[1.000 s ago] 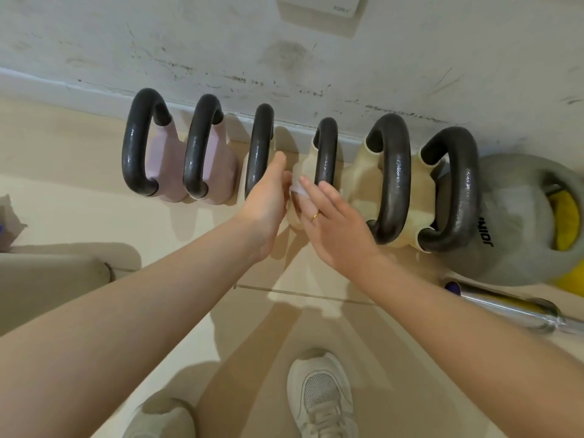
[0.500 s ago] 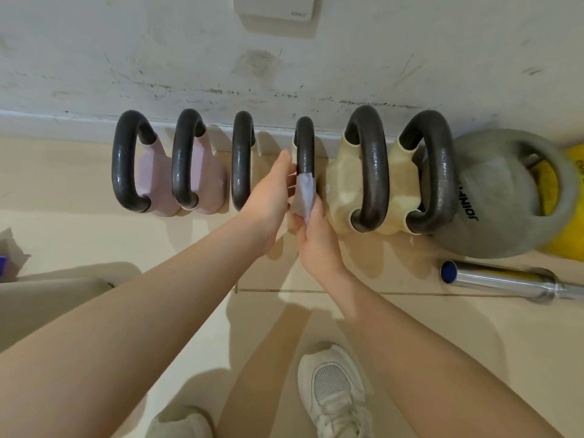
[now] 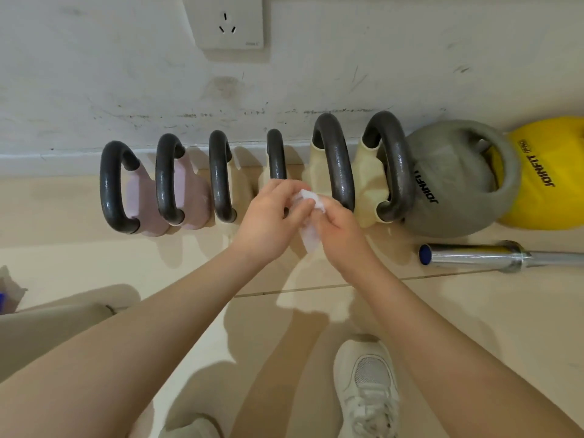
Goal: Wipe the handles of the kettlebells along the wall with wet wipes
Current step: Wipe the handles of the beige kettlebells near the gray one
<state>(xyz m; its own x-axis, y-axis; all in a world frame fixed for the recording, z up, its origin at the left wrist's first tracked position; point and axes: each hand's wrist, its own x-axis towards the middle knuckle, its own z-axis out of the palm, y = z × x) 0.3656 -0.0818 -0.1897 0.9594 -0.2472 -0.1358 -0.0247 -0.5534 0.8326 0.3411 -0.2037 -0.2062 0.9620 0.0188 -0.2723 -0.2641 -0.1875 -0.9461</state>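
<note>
Eight kettlebells stand in a row on the floor against the wall (image 3: 410, 58): a yellow one (image 3: 550, 184) and a grey one (image 3: 455, 191) at the right end, then six with dark handles, the fourth handle (image 3: 276, 154) directly behind the hands. A chrome bar (image 3: 493, 257) lies on the floor near the grey kettlebell. The left hand (image 3: 268, 222) and right hand (image 3: 339, 230) meet in front of the fourth handle, fingers of both curled and pinching the crumpled wet wipe (image 3: 308, 216) between them.

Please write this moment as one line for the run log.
stage: readying wipe | left hand: pinches wet wipe | right hand: holds wipe | fourth handle: untouched now, behind hands
</note>
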